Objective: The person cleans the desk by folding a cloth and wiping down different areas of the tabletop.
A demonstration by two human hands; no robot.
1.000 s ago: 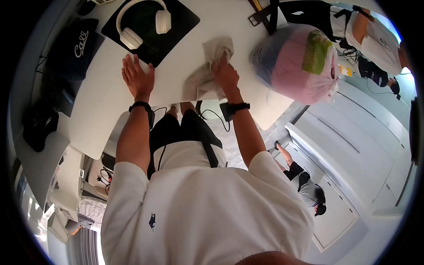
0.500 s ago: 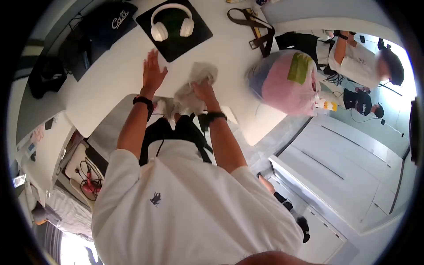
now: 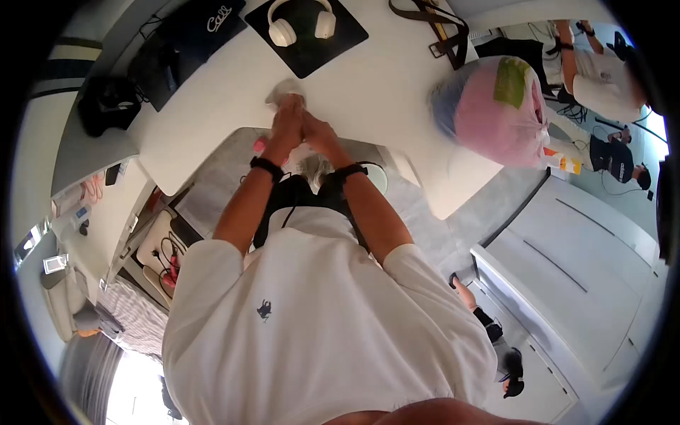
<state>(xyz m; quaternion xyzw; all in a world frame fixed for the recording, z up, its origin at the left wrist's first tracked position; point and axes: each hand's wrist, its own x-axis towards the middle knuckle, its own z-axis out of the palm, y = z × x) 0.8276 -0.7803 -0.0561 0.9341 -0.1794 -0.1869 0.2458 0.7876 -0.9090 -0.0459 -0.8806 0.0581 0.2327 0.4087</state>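
Observation:
A greyish-beige cloth [image 3: 286,88] is bunched up at the edge of the white desk [image 3: 375,92], showing just beyond my fingertips. My left hand [image 3: 287,129] is closed over the cloth, its fingers pointing toward the headphones. Pressed against its side is my right hand [image 3: 320,136], closed too, with its fingertips partly hidden behind the left hand. Most of the cloth is covered by the two hands.
White headphones [image 3: 303,27] lie on a black mat [image 3: 343,39]. A belt [image 3: 443,32] and a pink plastic bag [image 3: 496,113] sit to the right. Dark bags [image 3: 177,60] stand on the left. Other people [image 3: 616,159] are at the far right.
My left hand, open above the desk before, has come over to the cloth beside my right hand. The cloth, hanging loose earlier, is now bunched smaller. The view has shifted.

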